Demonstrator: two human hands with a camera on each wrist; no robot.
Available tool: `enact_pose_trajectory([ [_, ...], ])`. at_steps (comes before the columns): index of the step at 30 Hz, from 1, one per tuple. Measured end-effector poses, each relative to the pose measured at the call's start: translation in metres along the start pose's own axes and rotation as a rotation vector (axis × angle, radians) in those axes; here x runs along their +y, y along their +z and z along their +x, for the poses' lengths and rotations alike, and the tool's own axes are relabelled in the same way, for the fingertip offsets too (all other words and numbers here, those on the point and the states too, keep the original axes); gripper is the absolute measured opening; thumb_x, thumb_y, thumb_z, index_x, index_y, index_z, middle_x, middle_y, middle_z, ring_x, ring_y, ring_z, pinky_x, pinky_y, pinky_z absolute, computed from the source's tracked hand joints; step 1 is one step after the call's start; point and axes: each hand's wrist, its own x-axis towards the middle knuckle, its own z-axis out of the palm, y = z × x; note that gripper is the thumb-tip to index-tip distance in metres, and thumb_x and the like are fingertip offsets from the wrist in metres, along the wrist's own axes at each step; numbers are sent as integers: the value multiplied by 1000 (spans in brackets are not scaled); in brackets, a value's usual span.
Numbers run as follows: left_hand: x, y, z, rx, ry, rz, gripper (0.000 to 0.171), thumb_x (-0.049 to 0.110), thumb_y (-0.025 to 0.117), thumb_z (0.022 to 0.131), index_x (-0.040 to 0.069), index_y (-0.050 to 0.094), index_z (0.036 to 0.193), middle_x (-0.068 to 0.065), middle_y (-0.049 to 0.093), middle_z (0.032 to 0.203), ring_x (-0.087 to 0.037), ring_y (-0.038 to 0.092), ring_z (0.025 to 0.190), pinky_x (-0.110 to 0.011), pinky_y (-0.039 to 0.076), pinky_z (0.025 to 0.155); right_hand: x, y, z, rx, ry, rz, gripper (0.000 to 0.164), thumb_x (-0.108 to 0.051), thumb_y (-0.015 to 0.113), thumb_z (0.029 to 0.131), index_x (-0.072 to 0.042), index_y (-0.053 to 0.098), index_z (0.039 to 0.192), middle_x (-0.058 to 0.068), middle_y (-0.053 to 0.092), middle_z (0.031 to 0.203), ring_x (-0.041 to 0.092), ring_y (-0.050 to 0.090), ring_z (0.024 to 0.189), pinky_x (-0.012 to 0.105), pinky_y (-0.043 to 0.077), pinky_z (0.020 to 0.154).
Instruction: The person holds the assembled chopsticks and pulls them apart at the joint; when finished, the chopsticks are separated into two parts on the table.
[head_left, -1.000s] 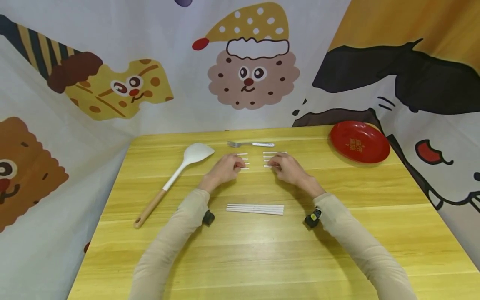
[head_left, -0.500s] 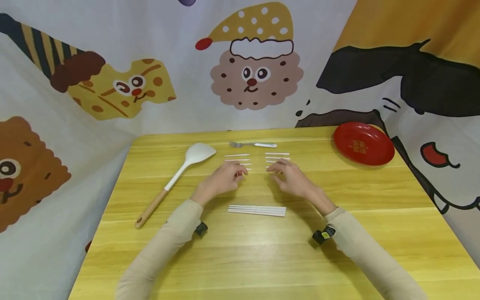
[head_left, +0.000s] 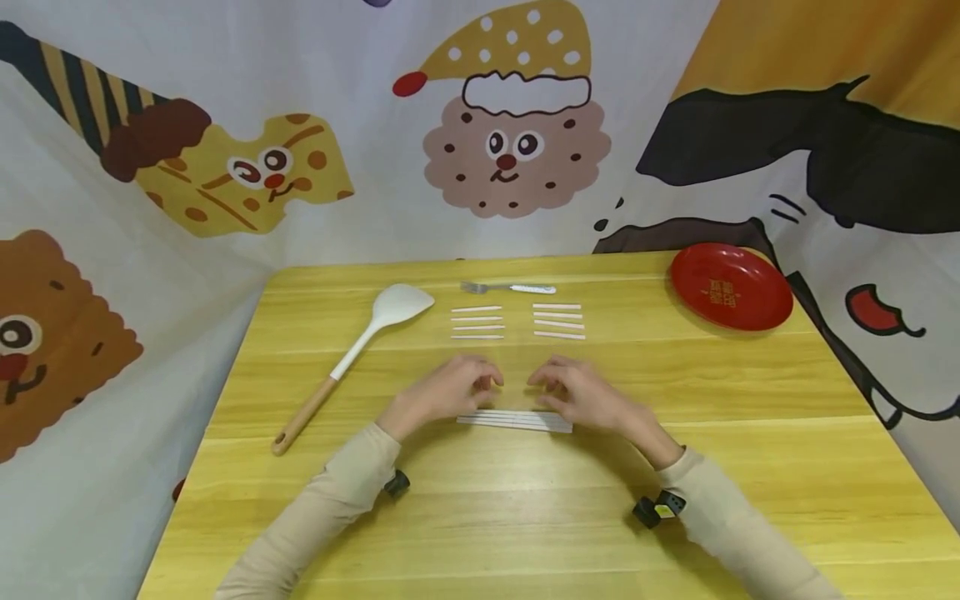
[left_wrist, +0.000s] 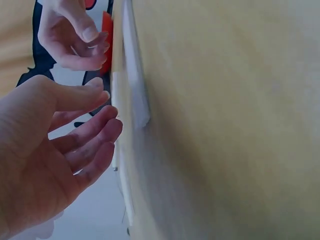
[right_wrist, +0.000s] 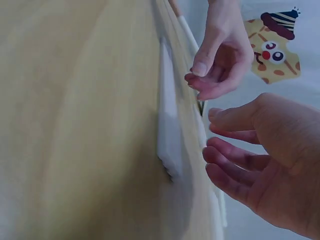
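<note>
Backdrop: pale cartoon-print cloth point(head_left: 360, 50) behind a yellow wooden table point(head_left: 510, 517); clock places take the stick bundle point(head_left: 514, 420) as centre, seen from the head camera.
Spatula point(head_left: 354, 350): at 10 o'clock, lying slantwise, wooden handle end nearest the person.
Left hand point(head_left: 450, 388): at 10 o'clock, its sleeve coming in from 8; fingers loosely bent, thumb apart from them, nothing held, poised near the bundle's left end with no contact showing.
Left sticks point(head_left: 477, 318): four short white ones at 11 o'clock, flat and spaced apart.
Fork point(head_left: 513, 288): at 12 o'clock, tines toward 9.
Bundle handling: white sticks lying flat, side by side; probably very light and stiff, smooth enough to slide apart, perhaps easily snapped.
Bundle hold: best pinched at both ends together, sides squeezed inward; gripping one end alone could let them fan out.
Right sticks point(head_left: 558, 315): four more at 1 o'clock, roughly parallel.
Right hand point(head_left: 588, 397): at 2 o'clock, forearm from 4; fingers relaxed and curved, holding nothing, facing the other palm.
Plate point(head_left: 731, 300): red, farther out at 2 o'clock.
</note>
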Motion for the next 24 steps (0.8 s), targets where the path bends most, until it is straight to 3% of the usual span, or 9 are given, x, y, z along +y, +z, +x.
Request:
enact_pose_trajectory([
  [4,-1,6,1,-36,17,-2,18,10,72,92,8,73,110,-1,72,99,-10,64,87,-23,55,79,0,10,-2,-44,-1,8,21,-5,75,88,-6,73,109,5,71,102,13,65,88,27,58,78],
  [11,1,13,3,-81,-13,-11,12,10,74,92,10,74,104,2,69,92,-7,60,81,-19,52,73,2,20,0,-76,23,72,15,-3,73,89,-5,73,104,2,69,95,9,63,83,23,58,75],
  [17,2,14,4,-84,-14,-16,7,5,71,92,11,73,96,1,70,91,-8,59,81,-20,52,74,0,21,0,-59,-2,17,12,-3,73,89,-6,74,101,2,69,95,10,64,84,22,57,75],
  [24,5,15,4,-57,19,44,11,1,66,93,10,71,93,1,69,92,-11,60,84,-24,51,76,0,20,-1,-59,-39,-7,15,0,72,88,-6,74,102,3,69,97,12,65,87,22,58,77],
])
